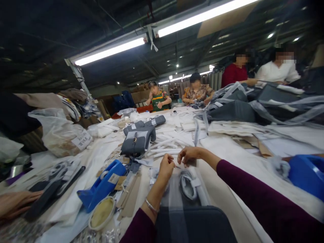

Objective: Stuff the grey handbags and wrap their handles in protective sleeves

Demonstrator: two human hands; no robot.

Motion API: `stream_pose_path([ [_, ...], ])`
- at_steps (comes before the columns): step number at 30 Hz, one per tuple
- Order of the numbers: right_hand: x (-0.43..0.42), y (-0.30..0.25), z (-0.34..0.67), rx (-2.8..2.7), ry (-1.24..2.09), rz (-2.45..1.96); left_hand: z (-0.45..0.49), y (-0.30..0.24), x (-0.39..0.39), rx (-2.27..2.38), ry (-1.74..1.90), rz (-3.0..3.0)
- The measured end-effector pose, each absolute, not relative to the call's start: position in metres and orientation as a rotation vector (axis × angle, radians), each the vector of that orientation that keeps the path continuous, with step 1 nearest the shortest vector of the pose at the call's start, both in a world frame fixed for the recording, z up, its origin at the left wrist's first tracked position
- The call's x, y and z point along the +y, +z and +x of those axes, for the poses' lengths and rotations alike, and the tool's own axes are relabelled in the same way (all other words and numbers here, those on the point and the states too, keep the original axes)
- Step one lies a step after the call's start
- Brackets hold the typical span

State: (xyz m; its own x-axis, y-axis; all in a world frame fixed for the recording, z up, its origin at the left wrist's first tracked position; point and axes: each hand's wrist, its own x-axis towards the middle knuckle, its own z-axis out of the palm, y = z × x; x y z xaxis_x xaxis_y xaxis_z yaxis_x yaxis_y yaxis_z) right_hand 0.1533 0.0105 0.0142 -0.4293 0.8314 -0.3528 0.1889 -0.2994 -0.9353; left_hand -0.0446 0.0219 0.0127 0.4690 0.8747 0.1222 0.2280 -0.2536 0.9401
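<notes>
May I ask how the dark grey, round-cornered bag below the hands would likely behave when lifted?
The dark grey bag would probably stay fairly firm, since its edge holds a smooth curve. The translucent, plastic-looking strip across it appears thin, so it may flop or slip.

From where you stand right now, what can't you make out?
- Head view: whether the left hand and right hand pinch anything; too small and blurred at the fingertips.
- Head view: the near end of the dark grey item; cut off by the bottom edge.
- Head view: the rest of the blue object; cut off by the right edge.
- Head view: the writing on the white label; too blurred.
</notes>
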Motion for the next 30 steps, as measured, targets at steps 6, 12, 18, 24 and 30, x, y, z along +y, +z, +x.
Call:
stream_pose_path([
  [6,-0.009,0.005,0.153,-1.099,1.805,-0.856,-0.047,0.021,0.015,0.773,0.841,1.491],
  [12,-0.019,-0.009,0.15,-0.95,1.739,-0.696,-0.053,0.024,0.013,0.707,0.885,1.321],
  [18,-0.027,-0.008,0.149,-1.034,1.717,-0.559,-0.058,0.03,0.013,0.71,0.863,1.113],
  [24,-0.025,-0.007,0.14,-0.989,1.591,-0.842,-0.065,0.036,0.008,0.731,0.847,1.036],
  [30,-0.013,-0.012,0.138,-1.054,1.472,-1.1,-0.071,0.042,0.005,0.751,0.857,0.983],
])
